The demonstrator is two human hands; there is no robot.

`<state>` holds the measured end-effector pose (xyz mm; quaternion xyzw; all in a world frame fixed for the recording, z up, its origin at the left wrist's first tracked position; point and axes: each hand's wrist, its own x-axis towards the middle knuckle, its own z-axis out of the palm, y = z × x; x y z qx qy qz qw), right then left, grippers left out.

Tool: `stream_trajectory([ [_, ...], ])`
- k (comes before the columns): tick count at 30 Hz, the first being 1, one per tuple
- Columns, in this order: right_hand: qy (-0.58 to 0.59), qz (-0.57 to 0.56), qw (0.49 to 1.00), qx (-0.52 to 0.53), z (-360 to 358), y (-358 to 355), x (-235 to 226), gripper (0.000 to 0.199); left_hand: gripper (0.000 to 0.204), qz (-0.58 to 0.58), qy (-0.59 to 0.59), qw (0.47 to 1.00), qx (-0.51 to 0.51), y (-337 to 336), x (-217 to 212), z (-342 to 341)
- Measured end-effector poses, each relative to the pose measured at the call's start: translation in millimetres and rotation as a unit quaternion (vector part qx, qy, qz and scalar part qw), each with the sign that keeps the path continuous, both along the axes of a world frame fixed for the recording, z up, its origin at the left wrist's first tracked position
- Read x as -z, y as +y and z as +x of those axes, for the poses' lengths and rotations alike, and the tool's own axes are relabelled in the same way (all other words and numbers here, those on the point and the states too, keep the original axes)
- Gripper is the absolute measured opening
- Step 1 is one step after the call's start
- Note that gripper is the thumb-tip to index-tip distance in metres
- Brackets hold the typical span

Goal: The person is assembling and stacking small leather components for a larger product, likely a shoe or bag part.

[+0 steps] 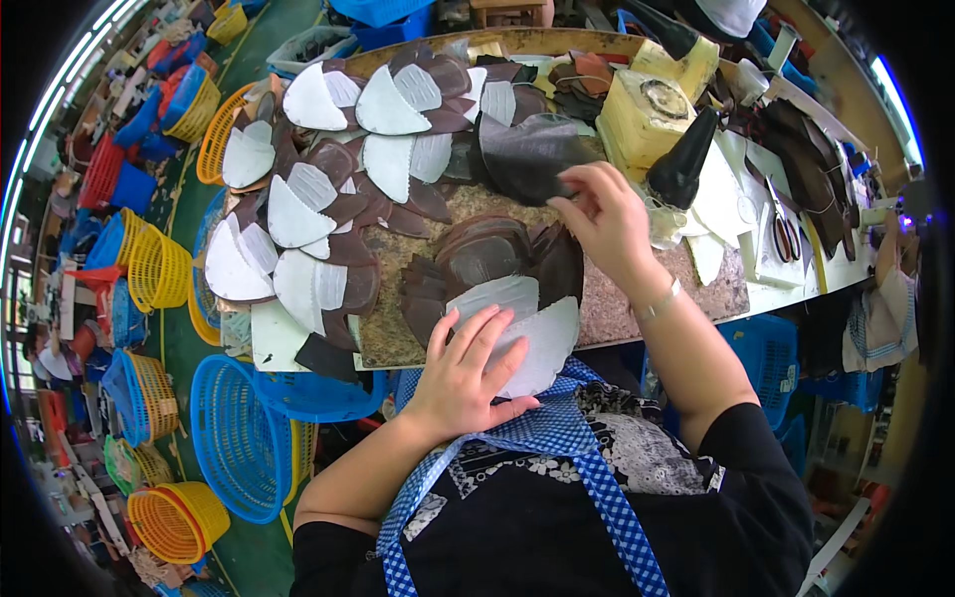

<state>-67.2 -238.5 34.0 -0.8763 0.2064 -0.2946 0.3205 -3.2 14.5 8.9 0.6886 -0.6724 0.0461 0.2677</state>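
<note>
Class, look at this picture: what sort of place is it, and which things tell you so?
Probably a shoe or leather-goods workshop: rows of cut brown leather pieces cover the workbench, with scissors nearby and plastic baskets on the floor.

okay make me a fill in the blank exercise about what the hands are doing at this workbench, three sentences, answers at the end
1. The left hand lies flat on a pale ____-shaped piece at the bench's near edge.
2. The right hand pinches a dark ____ leather piece.
3. The baskets on the floor to the person's left are blue and ____.

Answers: fan; brown; yellow
</note>
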Motion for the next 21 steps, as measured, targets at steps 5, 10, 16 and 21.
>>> stream_trajectory([
  [5, -0.007, -0.163, 0.982, -0.097, 27.5, -53.3, 72.6, 0.023, 0.062, -0.019, -0.007, 1.0, 0.013, -5.5, 1.5, -1.8],
  [10, 0.043, -0.023, 0.991, -0.122, 35.2, -58.8, 52.8, 0.013, 0.059, -0.073, 0.035, 0.997, 0.012, 1.8, -16.9, 7.7],
  [16, -0.133, -0.171, 0.935, -0.281, 7.2, 9.3, -70.9, 0.005, 0.066, -0.238, 0.015, 0.967, -0.092, -14.1, -72.5, 34.2],
  [21, -0.031, 0.22, 0.914, -0.34, -20.7, 41.0, -78.6, 0.016, 0.025, -0.161, 0.253, 0.949, -0.099, -18.8, -87.3, 31.1],
])
